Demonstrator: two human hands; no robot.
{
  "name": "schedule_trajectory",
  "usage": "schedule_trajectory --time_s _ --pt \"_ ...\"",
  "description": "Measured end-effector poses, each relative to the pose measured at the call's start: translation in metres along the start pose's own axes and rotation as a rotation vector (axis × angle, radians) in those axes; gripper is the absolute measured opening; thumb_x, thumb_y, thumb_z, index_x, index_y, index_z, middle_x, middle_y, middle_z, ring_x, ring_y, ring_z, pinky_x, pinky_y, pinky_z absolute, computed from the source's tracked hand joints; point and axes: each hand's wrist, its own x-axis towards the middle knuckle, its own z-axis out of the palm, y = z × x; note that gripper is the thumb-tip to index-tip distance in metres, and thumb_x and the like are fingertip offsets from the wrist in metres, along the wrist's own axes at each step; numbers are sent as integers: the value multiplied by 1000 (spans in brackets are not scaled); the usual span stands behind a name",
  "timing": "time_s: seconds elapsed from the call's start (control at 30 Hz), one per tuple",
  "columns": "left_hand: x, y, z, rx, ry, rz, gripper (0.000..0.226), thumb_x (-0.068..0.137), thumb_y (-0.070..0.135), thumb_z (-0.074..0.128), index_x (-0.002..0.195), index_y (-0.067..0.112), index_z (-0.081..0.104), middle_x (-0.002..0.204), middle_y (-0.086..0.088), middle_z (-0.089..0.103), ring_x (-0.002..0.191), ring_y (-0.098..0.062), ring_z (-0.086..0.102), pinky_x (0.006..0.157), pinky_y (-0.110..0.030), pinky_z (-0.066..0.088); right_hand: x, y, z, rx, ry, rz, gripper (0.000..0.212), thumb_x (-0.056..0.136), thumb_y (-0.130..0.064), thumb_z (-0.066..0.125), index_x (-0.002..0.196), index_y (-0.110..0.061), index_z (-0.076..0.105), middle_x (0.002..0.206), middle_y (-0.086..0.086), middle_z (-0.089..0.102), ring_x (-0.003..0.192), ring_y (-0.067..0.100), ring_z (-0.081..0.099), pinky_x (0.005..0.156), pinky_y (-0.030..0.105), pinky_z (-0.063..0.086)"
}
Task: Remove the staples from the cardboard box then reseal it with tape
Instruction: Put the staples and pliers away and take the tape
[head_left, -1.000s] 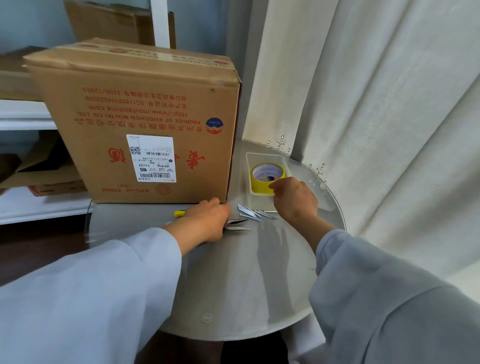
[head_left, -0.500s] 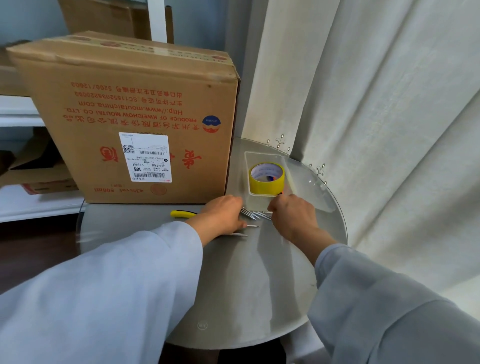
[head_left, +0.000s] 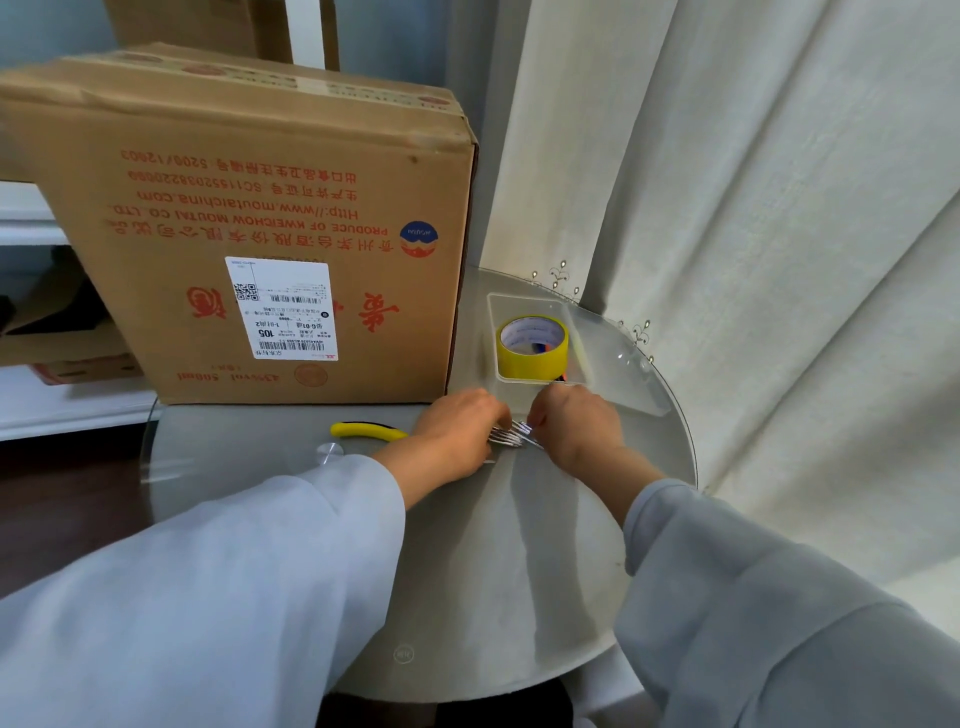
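Note:
A brown cardboard box (head_left: 249, 218) with red print and a white label stands at the back of the round glass table (head_left: 467, 561). Several silver staples (head_left: 511, 436) lie bunched on the glass between my hands. My left hand (head_left: 457, 434) and my right hand (head_left: 574, 423) close in on the pile from either side, fingers curled around it. A yellow roll of tape (head_left: 532, 348) sits in a clear tray (head_left: 597, 364) just behind my right hand. Yellow-handled pliers (head_left: 366, 431) lie left of my left hand, partly hidden under it.
A pale curtain (head_left: 753, 208) hangs right behind the table's right edge. White shelves with more cardboard (head_left: 57, 358) stand at the left. A small metal disc (head_left: 330, 452) sits under the glass near the pliers.
Both hands have moved toward each other. The staples, spread out a second ago, are now gathered into a tight bunch between them.

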Motion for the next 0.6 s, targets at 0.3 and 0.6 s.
schedule_trajectory --time_s 0.3,0.6 --pt "-5 -3 1 -65 71 -101 33 85 4 58 114 19 50 116 -8 53 107 -28 54 84 -37 45 6 -11 -9 236 -207 48 31 79 -31 74 106 -16 70 108 6 67 104 27 60 86 32 49" --pt "-6 -4 4 -119 69 -137 32 86 11 62 115 18 51 114 -8 56 107 -26 55 87 -37 45 7 -22 -5 171 -207 31 59 71 -38 82 120 -14 60 122 7 61 116 26 56 84 31 44"
